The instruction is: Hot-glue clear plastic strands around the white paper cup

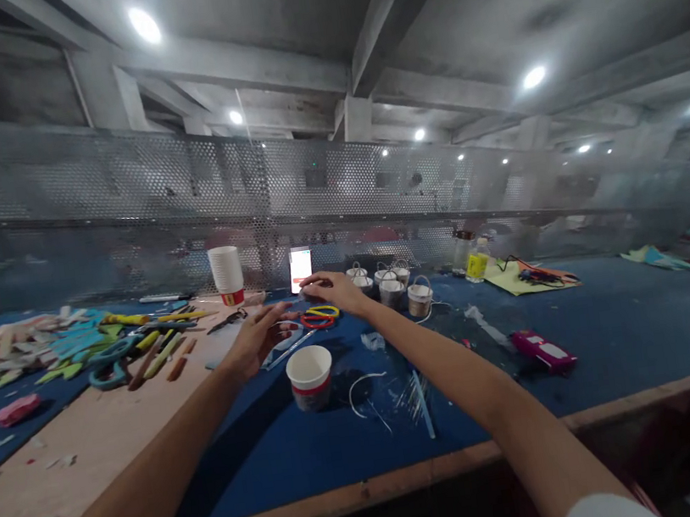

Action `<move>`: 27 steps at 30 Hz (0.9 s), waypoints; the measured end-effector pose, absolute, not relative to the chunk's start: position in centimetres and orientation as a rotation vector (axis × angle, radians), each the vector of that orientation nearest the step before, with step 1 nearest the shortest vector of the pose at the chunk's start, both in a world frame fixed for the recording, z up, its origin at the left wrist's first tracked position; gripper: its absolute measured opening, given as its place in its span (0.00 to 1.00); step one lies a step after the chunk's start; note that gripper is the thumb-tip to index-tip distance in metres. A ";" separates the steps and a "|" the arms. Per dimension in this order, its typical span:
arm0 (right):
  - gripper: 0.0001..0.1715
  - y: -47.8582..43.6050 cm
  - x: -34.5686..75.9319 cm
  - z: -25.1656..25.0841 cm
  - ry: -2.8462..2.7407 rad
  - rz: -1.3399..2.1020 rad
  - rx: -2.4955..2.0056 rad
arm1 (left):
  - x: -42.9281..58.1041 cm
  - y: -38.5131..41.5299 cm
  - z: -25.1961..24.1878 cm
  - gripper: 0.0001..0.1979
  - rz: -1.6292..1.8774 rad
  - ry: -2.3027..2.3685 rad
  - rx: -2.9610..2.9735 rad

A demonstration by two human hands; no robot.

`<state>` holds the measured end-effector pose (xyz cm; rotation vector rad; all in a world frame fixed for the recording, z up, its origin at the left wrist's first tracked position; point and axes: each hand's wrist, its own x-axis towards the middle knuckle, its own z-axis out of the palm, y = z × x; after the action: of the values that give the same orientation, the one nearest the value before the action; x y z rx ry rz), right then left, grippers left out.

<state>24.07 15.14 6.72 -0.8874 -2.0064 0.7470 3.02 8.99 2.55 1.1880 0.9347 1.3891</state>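
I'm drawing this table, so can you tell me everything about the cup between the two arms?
The cup looks like paper: white inside and around the top, with a red band above a greyish bottom. It stands upright, open-mouthed, on the blue table covering, no handle showing. Neither the left hand nor the right hand touches it. Any markings are too blurred to read.

Seemingly a craft workshop: bare concrete beams [407,14] across the top, a perforated metal partition [333,176] midway, scissors [119,348] and colourful cut-outs [77,335] on the desk [605,333] at left.
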 end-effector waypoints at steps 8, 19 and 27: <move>0.10 13.8 21.0 5.8 -2.119 0.510 -1.022 | 3.6 9.0 2.0 0.06 1.244 0.757 0.847; 0.09 13.1 20.0 6.5 -2.211 0.440 -0.977 | 3.5 8.1 3.0 0.10 1.291 0.679 0.639; 0.02 13.1 20.0 7.1 -2.176 0.448 -1.044 | 2.9 8.7 2.8 0.09 1.347 0.641 0.610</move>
<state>20.01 13.10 7.10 -1.0444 -2.1762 0.4475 2.95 8.75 2.76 0.6103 0.6410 1.3473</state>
